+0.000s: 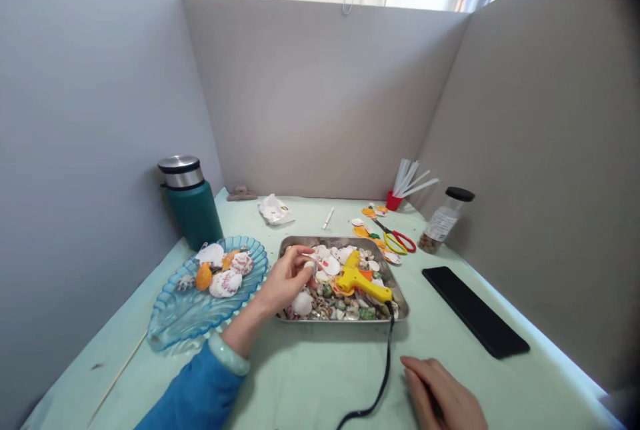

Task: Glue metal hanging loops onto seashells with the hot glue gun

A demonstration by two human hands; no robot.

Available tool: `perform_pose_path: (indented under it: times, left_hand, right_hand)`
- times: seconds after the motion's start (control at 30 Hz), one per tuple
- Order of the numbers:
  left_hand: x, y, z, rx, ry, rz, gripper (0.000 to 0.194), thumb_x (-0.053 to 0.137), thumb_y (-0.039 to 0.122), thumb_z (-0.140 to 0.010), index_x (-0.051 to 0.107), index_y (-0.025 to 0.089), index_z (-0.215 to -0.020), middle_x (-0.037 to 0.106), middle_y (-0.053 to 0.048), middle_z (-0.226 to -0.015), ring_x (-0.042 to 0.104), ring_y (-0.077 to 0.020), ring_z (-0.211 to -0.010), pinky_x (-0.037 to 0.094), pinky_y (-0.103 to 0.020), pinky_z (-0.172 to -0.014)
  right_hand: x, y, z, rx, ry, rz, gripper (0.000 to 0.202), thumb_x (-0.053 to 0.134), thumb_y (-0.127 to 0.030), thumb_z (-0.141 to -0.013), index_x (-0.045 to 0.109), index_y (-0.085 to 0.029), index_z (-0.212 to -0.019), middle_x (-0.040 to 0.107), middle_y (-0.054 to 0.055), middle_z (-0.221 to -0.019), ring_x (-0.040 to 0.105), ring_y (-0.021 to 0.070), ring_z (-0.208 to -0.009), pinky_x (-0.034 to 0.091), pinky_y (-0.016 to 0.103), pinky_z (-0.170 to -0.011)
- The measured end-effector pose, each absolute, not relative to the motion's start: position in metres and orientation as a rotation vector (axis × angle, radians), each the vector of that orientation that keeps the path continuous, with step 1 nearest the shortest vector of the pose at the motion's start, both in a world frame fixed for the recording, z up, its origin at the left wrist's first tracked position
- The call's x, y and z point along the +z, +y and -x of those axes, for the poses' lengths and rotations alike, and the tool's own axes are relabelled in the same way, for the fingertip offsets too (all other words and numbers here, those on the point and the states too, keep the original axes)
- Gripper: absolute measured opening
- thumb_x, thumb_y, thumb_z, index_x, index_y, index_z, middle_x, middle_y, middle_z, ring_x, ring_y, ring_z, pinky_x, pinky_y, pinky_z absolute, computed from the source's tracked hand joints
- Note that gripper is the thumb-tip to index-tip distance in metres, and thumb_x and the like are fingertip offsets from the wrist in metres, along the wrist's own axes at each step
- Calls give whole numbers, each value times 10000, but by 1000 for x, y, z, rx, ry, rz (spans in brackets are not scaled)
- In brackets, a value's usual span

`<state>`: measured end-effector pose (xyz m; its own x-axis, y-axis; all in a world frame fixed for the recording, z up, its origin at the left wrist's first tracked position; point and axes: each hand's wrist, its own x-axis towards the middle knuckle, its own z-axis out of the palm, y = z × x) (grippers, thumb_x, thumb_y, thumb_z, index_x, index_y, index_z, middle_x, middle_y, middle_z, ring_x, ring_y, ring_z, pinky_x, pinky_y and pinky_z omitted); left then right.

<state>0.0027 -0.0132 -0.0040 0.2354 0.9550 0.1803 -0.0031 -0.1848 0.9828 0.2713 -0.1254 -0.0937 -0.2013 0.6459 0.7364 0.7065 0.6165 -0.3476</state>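
My left hand (286,281) reaches over the metal tray (345,321), its fingertips closed on a small pale shell (311,269). Several shells and small stones fill the tray, with a white round shell (302,304) just below that hand. A yellow glue gun (357,278) lies on top of the shells at the tray's right side, its black cord (385,370) running toward the front edge. At the front right, my right hand (443,395) rests on the table, loosely bent with fingers apart and nothing seen in it. The hand's lower part is cut off by the frame.
Left of the tray is a blue shell-shaped plate (200,323) with shells, and behind it a green bottle (194,213). To the right lie scissors (397,240), a black phone-like slab (475,310), a jar (445,220) and a red cup (394,201) of glue sticks. Grey panels surround the table.
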Motion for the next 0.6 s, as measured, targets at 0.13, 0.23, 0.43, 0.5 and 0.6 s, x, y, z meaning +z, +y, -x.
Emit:
perform_pose_path:
  times: [0.13, 0.23, 0.43, 0.5, 0.6]
  left_hand:
    - [-10, -13, -1, 1102, 934, -1506, 278, 577, 301, -822, 464, 173, -1042, 628, -6, -828, 616, -111, -587, 484, -254, -613]
    - [-13, -10, 0, 1038, 928, -1564, 262, 556, 266, -826, 467, 174, -1055, 632, -1, -799, 614, -118, -576, 474, -254, -597]
    - [-15, -4, -15, 893, 912, -1674, 244, 540, 205, -801, 509, 193, -1043, 645, 16, -749, 631, -141, -559, 427, -242, -541]
    - [-16, -5, -24, 863, 907, -1691, 226, 526, 213, -810, 517, 204, -1035, 655, 13, -738, 634, -151, -579, 415, -239, -535]
    - [-18, -8, -32, 800, 908, -1697, 176, 496, 247, -839, 523, 208, -1009, 649, 22, -617, 611, -159, -548, 395, -235, -512]
  right_hand:
    - [-91, -127, -268, -88, -1939, 1095, 151, 503, -126, -885, 591, -175, -997, 620, 42, -693, 628, 164, -564, 510, 246, -510]
    - [-92, -129, -266, -94, -1943, 1127, 143, 489, -127, -893, 580, -170, -994, 612, 41, -700, 621, 161, -576, 502, 250, -526]
    - [-94, -128, -264, -133, -1926, 1220, 121, 467, -146, -904, 568, -177, -962, 592, 24, -683, 596, 148, -559, 475, 244, -527]
    - [-93, -128, -262, -155, -1914, 1261, 125, 463, -145, -902, 573, -174, -957, 596, 25, -680, 595, 147, -556, 469, 241, -524]
    - [-92, -126, -259, -184, -1891, 1324, 122, 473, -154, -894, 584, -169, -942, 613, 35, -697, 606, 155, -574, 472, 246, -542]
